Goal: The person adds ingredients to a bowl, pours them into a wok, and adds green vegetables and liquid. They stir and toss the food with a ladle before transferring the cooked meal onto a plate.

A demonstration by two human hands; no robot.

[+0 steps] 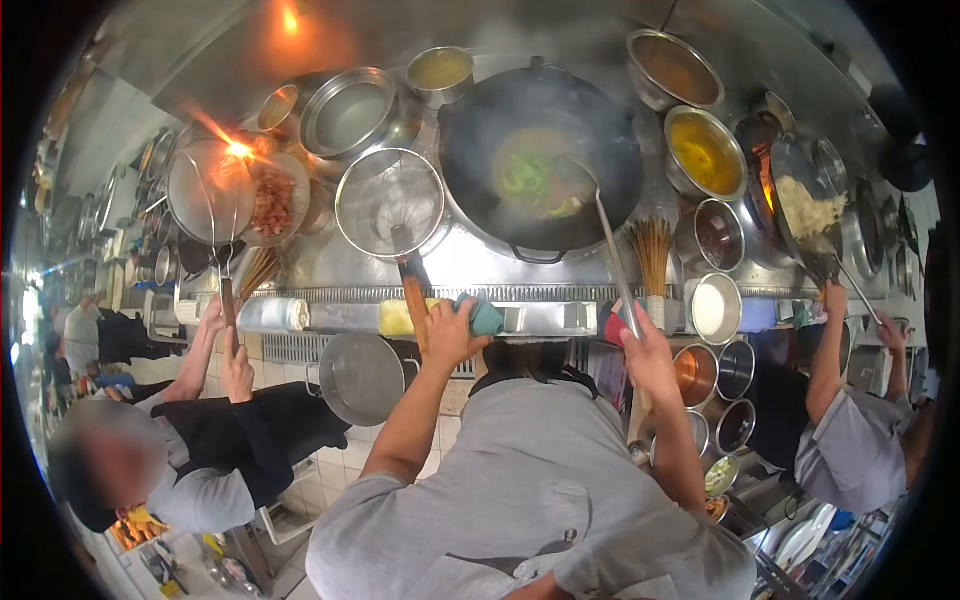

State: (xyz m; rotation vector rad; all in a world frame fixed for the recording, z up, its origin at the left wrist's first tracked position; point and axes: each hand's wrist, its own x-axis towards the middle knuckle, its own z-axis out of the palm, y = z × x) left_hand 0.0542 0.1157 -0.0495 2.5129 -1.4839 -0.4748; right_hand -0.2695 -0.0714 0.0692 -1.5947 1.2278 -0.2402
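My left hand (452, 336) is closed on a folded teal cloth (484, 316) at the counter's front edge. Right beside it is the wooden handle of a round mesh strainer (390, 203); whether my fingers also touch the handle is unclear. My right hand (650, 352) grips the end of a long metal ladle (612, 245), whose head reaches into a large black wok (480, 150). Green vegetables (527, 172) lie in steaming liquid in the wok. A red cloth (614, 324) shows next to my right hand.
Metal bowls (706, 152) and a bamboo brush (652, 250) stand right of the wok; pots (348, 112) stand left. One co-worker (215, 460) at left holds a strainer near flame. Another (860, 430) at right works a wok with food (808, 208). Sauce containers (716, 307) line my right side.
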